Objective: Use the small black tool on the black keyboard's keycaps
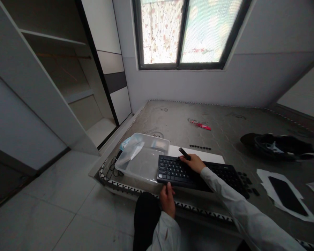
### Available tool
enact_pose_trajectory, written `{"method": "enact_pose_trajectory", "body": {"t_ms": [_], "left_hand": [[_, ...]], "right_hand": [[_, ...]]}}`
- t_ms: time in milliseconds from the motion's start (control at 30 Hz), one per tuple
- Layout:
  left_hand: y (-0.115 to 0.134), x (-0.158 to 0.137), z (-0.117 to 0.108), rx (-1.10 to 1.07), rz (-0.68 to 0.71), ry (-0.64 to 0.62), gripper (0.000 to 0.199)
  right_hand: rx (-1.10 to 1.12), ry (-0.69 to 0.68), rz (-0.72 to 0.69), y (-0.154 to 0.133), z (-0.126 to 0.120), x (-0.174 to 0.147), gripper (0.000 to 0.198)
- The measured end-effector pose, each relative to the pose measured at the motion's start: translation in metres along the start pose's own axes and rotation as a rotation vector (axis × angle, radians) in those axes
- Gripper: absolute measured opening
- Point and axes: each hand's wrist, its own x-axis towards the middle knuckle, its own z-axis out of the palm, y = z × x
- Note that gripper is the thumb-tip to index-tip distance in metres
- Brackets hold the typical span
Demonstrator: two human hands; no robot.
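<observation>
Keyboard (199, 174), black and flat with rows of low matte keys, lies on the bare quilted mattress (225, 122); the left hand (167, 200) grips its near edge, thumb on top and fingers curled under the rim; the right hand (195, 162) rests across the key rows, its fingers pinched round a small dark oblong tool (184, 153) that juts up and away from the fingertips, perhaps a key puller, though the view is too small to tell. Just beyond the right fingertips a white flat sheet (199, 153) lies under the keyboard's far edge, with a short row of loose black keycaps (200, 147) on the mattress past it; more keycaps (247, 183) are scattered off the keyboard's right end. Left of both hands, touching the keyboard, sits a clear rectangular plastic tub (142, 158) holding a crumpled transparent bag (131, 151). Well to the right of the fingers a black slab (286, 195) lies on torn white paper (264, 174); farther back lie a dark shoe (277, 146) and a red wrapper (200, 124).
</observation>
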Motion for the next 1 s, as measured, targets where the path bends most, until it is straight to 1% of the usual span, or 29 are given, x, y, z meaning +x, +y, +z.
{"method": "enact_pose_trajectory", "body": {"t_ms": [100, 200, 300, 433, 567, 733, 800, 867, 1000], "left_hand": [[-0.001, 0.0, 0.0, 0.006, 0.0, -0.004, 0.056], [-0.002, 0.001, 0.001, 0.002, 0.001, -0.003, 0.057], [-0.003, 0.001, 0.002, -0.006, -0.001, 0.003, 0.06], [-0.003, 0.001, 0.001, -0.011, -0.002, 0.006, 0.06], [-0.002, 0.001, 0.001, -0.015, 0.004, 0.004, 0.06], [-0.002, 0.001, 0.001, -0.015, 0.005, 0.006, 0.059], [-0.003, 0.001, 0.001, -0.015, 0.0, 0.005, 0.059], [-0.003, 0.001, 0.001, -0.017, -0.008, 0.004, 0.059], [-0.001, 0.001, 0.0, -0.023, -0.017, 0.003, 0.059]], "right_hand": [[0.182, -0.085, 0.105, -0.005, -0.006, -0.004, 0.035], [0.294, -0.163, 0.233, -0.01, -0.009, -0.01, 0.043], [0.41, -0.2, 0.295, -0.013, -0.009, -0.016, 0.048], [0.482, -0.205, 0.285, -0.015, -0.005, -0.019, 0.043], [0.51, -0.197, 0.278, -0.011, -0.003, -0.019, 0.045], [0.461, -0.154, 0.303, 0.0, -0.005, -0.019, 0.045], [0.387, -0.128, 0.256, 0.004, -0.008, -0.019, 0.046], [0.305, -0.098, 0.18, 0.007, -0.01, -0.019, 0.043], [0.21, -0.088, 0.044, 0.003, -0.012, -0.022, 0.035]]}}
